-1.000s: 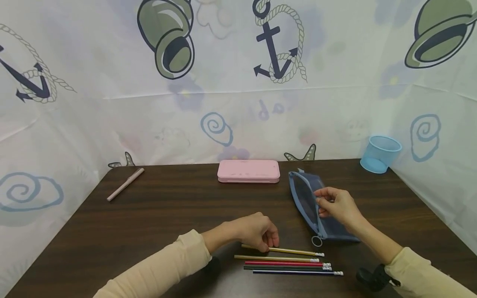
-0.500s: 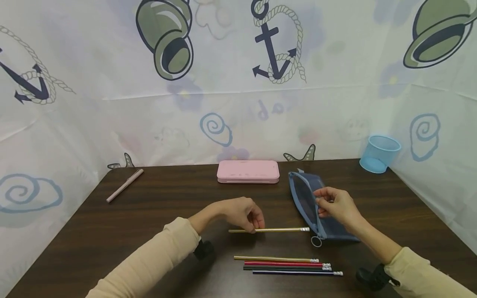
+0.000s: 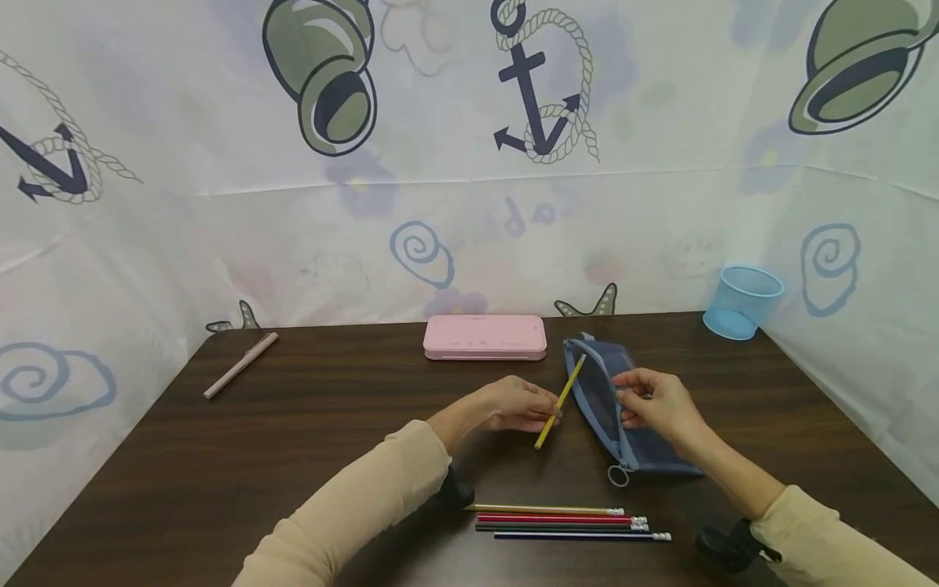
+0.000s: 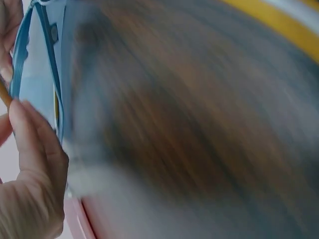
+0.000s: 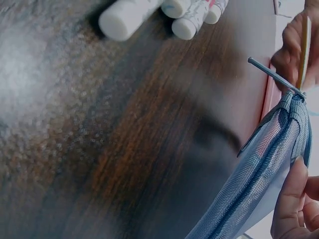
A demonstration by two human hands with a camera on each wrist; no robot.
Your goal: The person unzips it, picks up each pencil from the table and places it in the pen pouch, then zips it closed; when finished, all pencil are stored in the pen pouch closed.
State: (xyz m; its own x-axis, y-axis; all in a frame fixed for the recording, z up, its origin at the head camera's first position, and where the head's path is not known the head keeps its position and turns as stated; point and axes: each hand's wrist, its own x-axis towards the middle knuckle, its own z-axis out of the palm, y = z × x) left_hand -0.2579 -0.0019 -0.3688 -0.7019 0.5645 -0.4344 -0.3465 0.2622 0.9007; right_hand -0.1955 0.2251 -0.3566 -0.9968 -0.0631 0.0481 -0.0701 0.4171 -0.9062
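Pencil going into the pouch

Head view: left hand (image 3: pixel 517 405) pinches a yellow pencil (image 3: pixel 560 401), tip at the pouch (image 3: pixel 596 390) mouth just right of its grip; right hand (image 3: pixel 655 403) holds the mouth open. Right wrist view: pouch (image 5: pixel 264 174) edge held. Next, I think: slide it in.

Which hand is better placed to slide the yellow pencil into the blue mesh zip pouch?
Left. The left hand already pinches the yellow pencil, its far end at the open mouth of the blue mesh zip pouch. The right hand is busy gripping the pouch's edge, likely holding it open.
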